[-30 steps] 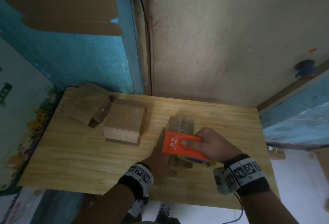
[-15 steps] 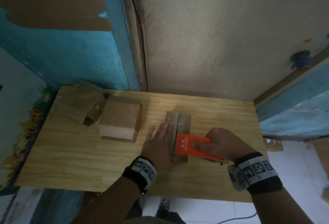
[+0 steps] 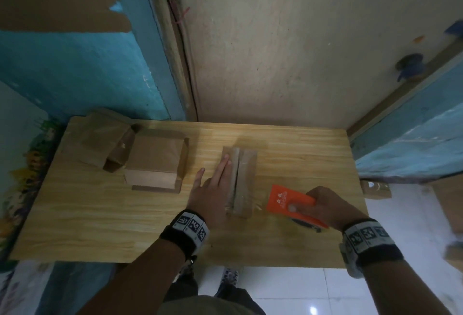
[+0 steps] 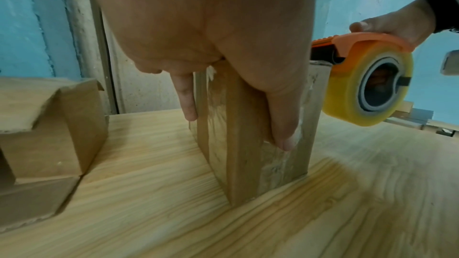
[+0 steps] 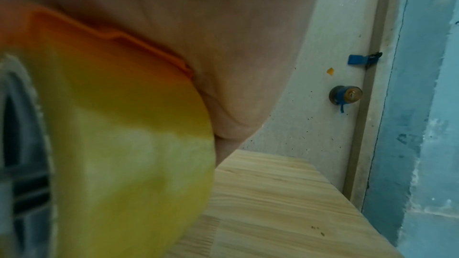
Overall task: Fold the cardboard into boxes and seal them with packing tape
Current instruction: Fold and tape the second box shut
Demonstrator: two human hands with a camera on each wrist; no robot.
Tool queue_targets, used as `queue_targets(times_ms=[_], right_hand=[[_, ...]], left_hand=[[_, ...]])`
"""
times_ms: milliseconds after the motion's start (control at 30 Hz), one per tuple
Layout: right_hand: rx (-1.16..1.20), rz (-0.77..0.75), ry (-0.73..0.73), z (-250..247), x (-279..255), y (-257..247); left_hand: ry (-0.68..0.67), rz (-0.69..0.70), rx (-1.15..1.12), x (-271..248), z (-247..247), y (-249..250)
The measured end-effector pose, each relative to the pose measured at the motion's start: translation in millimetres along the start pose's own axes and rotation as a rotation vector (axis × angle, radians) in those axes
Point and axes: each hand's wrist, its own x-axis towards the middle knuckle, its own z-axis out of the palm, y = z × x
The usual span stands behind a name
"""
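A small brown cardboard box (image 3: 246, 177) (image 4: 250, 164) stands in the middle of the wooden table (image 3: 300, 149), with shiny clear tape along its top seam. My left hand (image 3: 213, 189) (image 4: 223, 56) lies flat on the box's left half, fingers straight. My right hand (image 3: 328, 204) grips an orange tape dispenser (image 3: 288, 200) (image 4: 362, 77) (image 5: 104, 117) with a yellowish roll, held just right of the box's near end. A crinkled strip of tape shows between box and dispenser.
Two other cardboard boxes sit at the table's back left: a folded one (image 3: 156, 161) (image 4: 49, 134) and one lying on its side (image 3: 105, 144). Walls and a door with a knob (image 5: 345, 94) close the far side. More cardboard (image 3: 375, 189) lies right of the table.
My right hand has pulled the dispenser off the box top, toward me and to the right. My left hand went from the box's near side to lying flat on top.
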Motion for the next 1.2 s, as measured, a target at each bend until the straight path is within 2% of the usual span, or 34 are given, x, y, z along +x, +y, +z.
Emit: queue_targets(times_ms=[200, 300, 400, 567, 833, 1067, 1200], right_hand=[[-0.089, 0.1, 0.018, -17.9, -0.5, 18.7], [-0.149, 0.148, -0.02, -21.5, 1.3, 23.6], [-0.284, 0.158, -0.093, -17.0, 5.1, 17.7], [-0.381, 0.159, -0.091, -13.1, 16.0, 7.2], [-0.212, 0.16, -0.097, -25.8, 11.2, 24.7], [-0.197, 0.17, -0.083, -25.1, 13.7, 30.4], [-0.224, 0.233, -0.058, -29.7, 17.1, 47.4]], left_hand=[[-0.008, 0.016, -0.032, 0.5, 2.2, -3.1], [0.001, 0.011, -0.039, 1.1, 3.2, -1.7], [-0.013, 0.003, -0.048, 0.7, 2.2, -1.3], [-0.019, -0.009, -0.045, 1.5, 1.5, -0.1], [-0.031, 0.0, -0.045, 0.3, -0.2, 1.1], [-0.032, -0.005, -0.037, 2.4, 0.1, -0.5], [-0.034, -0.009, -0.04, 3.0, 0.5, -0.2]])
